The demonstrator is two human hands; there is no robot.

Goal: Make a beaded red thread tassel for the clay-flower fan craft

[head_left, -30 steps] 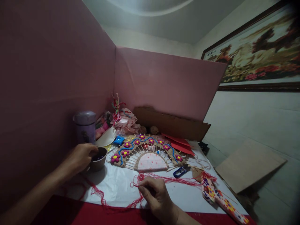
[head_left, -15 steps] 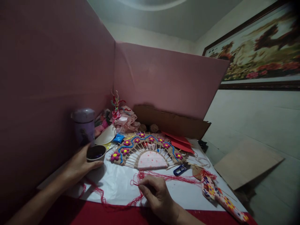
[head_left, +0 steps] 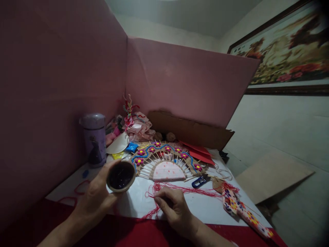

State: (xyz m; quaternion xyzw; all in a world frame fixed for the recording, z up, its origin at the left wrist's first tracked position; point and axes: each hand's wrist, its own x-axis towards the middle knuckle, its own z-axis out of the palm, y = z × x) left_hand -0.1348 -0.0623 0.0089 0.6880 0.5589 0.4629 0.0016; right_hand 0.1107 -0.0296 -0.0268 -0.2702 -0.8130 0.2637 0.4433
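My left hand [head_left: 96,199] grips a small brown cup [head_left: 121,176] with dark contents, lifted off the table and tilted so its mouth faces me. My right hand [head_left: 173,209] rests on the white paper [head_left: 133,202], its fingers pinched on a strand of tangled red thread [head_left: 180,189]. Just beyond both hands lies a half-round fan craft [head_left: 167,161] of wooden sticks, jute, blue cord and pink flowers, with a pink paper centre.
A purple flask [head_left: 93,139] stands at the left by the pink partition [head_left: 180,79]. Blue thread snips [head_left: 200,181], red paper [head_left: 199,154], a decorated stick piece [head_left: 244,212], a cardboard strip [head_left: 190,132] and crumpled cloth [head_left: 137,127] lie around. The table's right edge drops to the floor.
My left hand has picked the cup up from beside the flask and brought it toward me, tilted. My right hand has stayed put, pinching the red thread.
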